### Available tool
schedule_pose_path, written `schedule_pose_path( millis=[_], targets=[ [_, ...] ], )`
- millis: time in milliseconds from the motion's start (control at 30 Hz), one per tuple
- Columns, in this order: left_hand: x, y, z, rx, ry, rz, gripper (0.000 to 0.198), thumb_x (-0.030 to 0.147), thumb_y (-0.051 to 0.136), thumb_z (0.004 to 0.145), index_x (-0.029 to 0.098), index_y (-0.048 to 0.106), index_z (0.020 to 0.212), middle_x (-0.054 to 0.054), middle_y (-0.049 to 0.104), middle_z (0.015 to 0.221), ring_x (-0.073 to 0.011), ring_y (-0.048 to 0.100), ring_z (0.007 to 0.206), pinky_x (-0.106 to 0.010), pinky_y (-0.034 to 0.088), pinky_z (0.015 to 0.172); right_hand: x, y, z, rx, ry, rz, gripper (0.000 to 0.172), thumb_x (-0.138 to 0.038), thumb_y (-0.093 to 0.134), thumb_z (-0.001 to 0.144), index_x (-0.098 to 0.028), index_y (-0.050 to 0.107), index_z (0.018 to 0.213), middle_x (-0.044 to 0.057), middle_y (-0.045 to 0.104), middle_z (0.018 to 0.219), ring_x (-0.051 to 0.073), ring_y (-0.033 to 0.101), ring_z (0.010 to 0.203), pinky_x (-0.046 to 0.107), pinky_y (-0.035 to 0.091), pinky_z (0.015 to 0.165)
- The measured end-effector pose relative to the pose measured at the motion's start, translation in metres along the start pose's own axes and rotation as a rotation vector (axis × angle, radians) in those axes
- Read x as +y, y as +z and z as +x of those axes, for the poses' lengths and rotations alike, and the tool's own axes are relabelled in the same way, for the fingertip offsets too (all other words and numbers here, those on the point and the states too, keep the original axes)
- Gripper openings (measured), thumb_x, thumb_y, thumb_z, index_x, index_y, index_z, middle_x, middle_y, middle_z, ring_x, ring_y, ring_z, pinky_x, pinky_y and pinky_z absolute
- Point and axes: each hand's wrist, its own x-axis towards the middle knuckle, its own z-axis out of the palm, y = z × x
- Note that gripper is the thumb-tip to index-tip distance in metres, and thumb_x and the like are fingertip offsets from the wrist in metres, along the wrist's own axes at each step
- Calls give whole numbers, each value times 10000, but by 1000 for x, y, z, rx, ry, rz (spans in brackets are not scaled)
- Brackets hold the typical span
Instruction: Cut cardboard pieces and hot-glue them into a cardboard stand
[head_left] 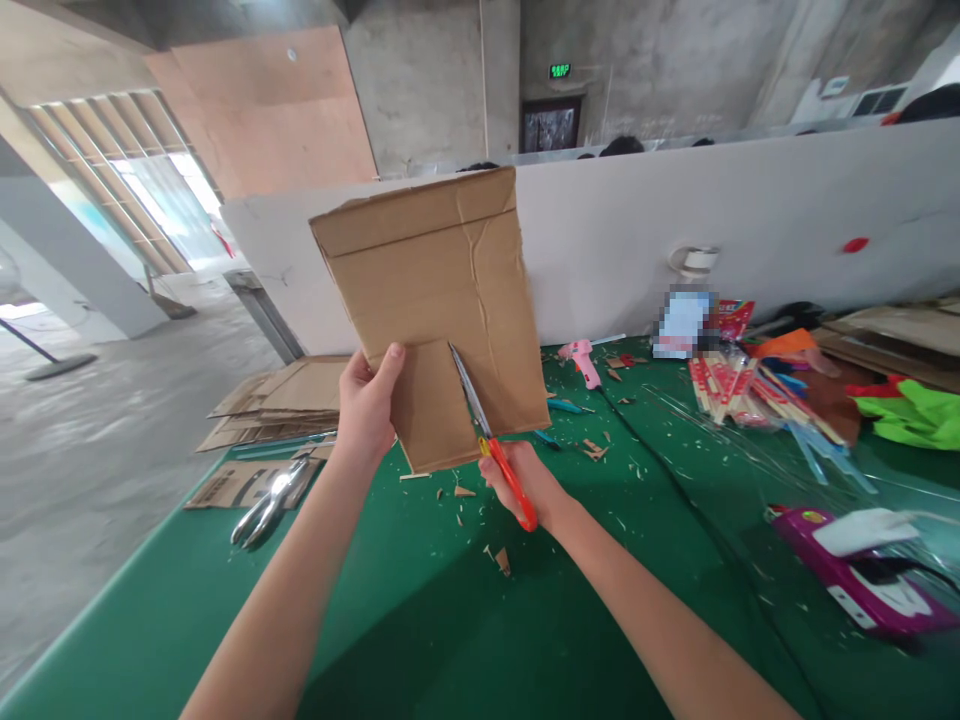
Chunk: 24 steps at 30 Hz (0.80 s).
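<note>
My left hand (pixel 367 405) grips the lower left edge of a brown cardboard sheet (pixel 435 290), thumb on its front, holding it upright above the green table (pixel 450 620). My right hand (pixel 525 480) is closed on red-handled scissors (pixel 491 440). Their blades point up into a slit running from the sheet's bottom edge. Small cardboard scraps (pixel 480 520) lie on the table below.
Flat cardboard pieces (pixel 277 400) and metal pliers (pixel 266 500) lie at the left. A pink glue gun (pixel 583 360), bundled chopsticks (pixel 731 390), a purple device (pixel 862 570) and green fabric (pixel 911 415) sit at the right. A white partition (pixel 750 220) backs the table.
</note>
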Motion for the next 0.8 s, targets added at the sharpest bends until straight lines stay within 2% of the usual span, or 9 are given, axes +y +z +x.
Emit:
schedule_pose_path(
  millis=[133, 300, 467, 667, 800],
  targets=[
    [-1, -7, 5, 5, 76, 83, 352, 374, 749, 687, 222, 615, 976, -62, 671, 1061, -189, 641, 929, -294, 522, 803, 0, 6, -1, -14, 38, 46, 476, -504, 383, 927, -183, 531, 609, 27, 561, 600, 152, 559, 591, 243, 369, 565],
    [-6, -13, 7, 58, 188, 268, 322, 396, 701, 727, 181, 603, 946, -63, 674, 977, -191, 627, 894, -295, 502, 785, 3, 12, -1, -19, 130, 163, 474, -563, 362, 925, -176, 593, 778, 46, 611, 709, 177, 605, 674, 251, 411, 564],
    [3, -8, 2, 6, 282, 439, 292, 343, 734, 697, 179, 621, 911, -54, 672, 912, -200, 611, 860, -281, 484, 761, 5, 12, 1, -68, 194, 308, 524, -625, 300, 918, -189, 581, 848, 51, 614, 750, 187, 609, 732, 261, 432, 574],
    [4, -5, -3, -16, 318, 488, 248, 357, 689, 751, 172, 631, 906, -54, 681, 888, -187, 608, 820, -259, 471, 690, 4, 13, 0, 9, 156, 280, 482, -619, 326, 911, -196, 526, 793, 38, 560, 740, 178, 566, 721, 273, 413, 614],
    [-1, -7, -3, -19, 250, 391, 273, 402, 673, 759, 163, 653, 890, -54, 685, 871, -178, 609, 790, -263, 467, 697, 2, 11, 0, 57, 122, 256, 434, -595, 377, 899, -196, 473, 762, 7, 482, 703, 152, 500, 652, 271, 387, 604]
  ],
)
